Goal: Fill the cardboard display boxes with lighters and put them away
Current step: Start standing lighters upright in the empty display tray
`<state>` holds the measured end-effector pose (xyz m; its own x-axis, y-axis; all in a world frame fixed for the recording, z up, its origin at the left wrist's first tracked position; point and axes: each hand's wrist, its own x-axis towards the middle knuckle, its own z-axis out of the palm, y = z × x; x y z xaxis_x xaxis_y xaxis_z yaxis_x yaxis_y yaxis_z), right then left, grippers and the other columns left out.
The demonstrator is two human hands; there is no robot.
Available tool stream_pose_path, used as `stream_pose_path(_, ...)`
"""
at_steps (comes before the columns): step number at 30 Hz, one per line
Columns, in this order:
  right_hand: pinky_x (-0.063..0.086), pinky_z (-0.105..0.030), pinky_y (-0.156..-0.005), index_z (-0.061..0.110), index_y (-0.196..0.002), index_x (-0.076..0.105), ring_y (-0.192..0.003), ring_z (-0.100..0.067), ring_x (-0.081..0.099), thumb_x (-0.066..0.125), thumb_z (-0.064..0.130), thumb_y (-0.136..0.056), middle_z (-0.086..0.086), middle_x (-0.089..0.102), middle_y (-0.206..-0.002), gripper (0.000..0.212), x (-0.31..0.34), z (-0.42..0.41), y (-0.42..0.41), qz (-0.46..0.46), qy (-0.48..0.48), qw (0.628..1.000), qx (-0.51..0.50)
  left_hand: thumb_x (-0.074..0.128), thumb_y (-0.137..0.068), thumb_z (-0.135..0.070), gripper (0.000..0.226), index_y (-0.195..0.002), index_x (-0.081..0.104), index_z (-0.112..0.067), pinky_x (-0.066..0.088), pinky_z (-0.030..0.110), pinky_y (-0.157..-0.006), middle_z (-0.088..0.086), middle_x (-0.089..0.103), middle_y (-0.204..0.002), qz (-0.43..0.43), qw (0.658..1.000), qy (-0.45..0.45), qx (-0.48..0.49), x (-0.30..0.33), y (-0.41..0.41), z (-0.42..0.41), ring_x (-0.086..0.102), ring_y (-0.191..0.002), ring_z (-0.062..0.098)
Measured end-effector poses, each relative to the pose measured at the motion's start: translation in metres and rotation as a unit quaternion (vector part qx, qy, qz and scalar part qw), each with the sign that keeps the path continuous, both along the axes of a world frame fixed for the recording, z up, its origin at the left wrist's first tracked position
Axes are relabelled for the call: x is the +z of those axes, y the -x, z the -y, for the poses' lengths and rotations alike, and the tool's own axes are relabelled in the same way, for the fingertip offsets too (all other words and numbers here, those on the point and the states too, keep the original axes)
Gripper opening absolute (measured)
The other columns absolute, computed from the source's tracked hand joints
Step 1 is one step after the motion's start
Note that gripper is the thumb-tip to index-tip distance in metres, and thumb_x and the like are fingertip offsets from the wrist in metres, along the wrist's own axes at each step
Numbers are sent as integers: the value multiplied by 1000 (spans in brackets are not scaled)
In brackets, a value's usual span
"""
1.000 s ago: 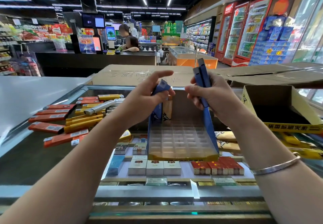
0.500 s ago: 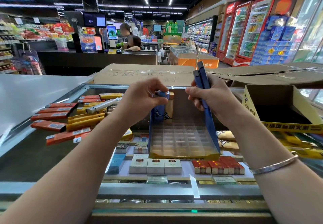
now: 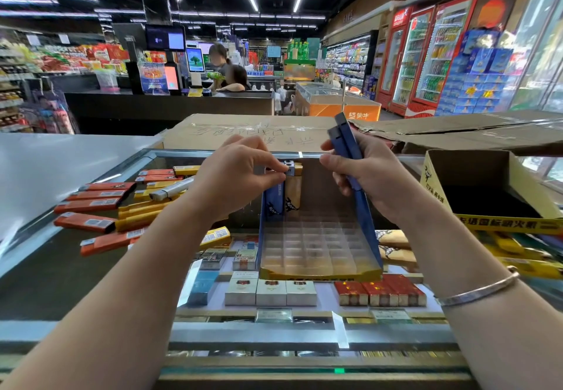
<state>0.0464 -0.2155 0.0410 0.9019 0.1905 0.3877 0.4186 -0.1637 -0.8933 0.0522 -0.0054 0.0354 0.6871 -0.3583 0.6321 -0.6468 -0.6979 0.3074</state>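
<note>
Nearest the camera: glass-topped table [image 3: 91, 267], cigarette packs [image 3: 271, 292] visible beneath the glass. On the glass: display box [image 3: 316, 249], blue-sided, gridded tray apparently empty, though blur prevents certainty. Left hand [image 3: 240, 176] pinching the top of a blue lighter [image 3: 275, 197], upright at the box's back left corner beside a yellow lighter [image 3: 294, 191]. Right hand [image 3: 365, 176] clamped on two blue lighters [image 3: 345, 139], tilted above the box's right wall. Left on the glass: loose orange and yellow lighters [image 3: 100, 203]. Right: open yellow carton [image 3: 487, 191]. Beyond: flattened cardboard [image 3: 259, 130].
</note>
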Motion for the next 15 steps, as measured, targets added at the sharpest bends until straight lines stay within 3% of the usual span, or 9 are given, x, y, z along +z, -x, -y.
stream_pose_path(4,44,-21,-45,7,-103,58,-57,-12,50,67,16,-73,-4,49,-68,33,0,0,2,-81,-26,991,107,62,-82,-35,24,-106,64,-31,42,35,-85,-16,55,-93,-24,995,94,-34,-2,3,6,46,-101,12)
stream_pose_path(6,44,-21,-47,6,-104,54,-60,-12,52,64,15,-75,-6,51,-70,32,-1,0,5,-108,-19,980,166,64,-83,-30,28,-110,60,-32,41,25,-86,-16,59,-98,-40,983,163,-71,-1,5,11,51,-101,9)
stream_pose_path(9,46,-22,-49,5,-108,49,-63,-15,54,60,15,-81,-12,55,-80,30,-2,-2,8,-115,-13,963,244,66,-82,-24,27,-107,59,-31,41,12,-81,-17,63,-98,-69,971,194,-121,1,10,17,56,-95,0)
stream_pose_path(15,52,-25,-54,5,-118,46,-67,-20,63,64,25,-77,-12,66,-91,49,-2,-1,8,-140,-19,953,269,66,-76,-22,22,-98,61,-23,55,33,-77,-5,71,-86,-154,941,230,-194,5,17,19,67,-83,17)
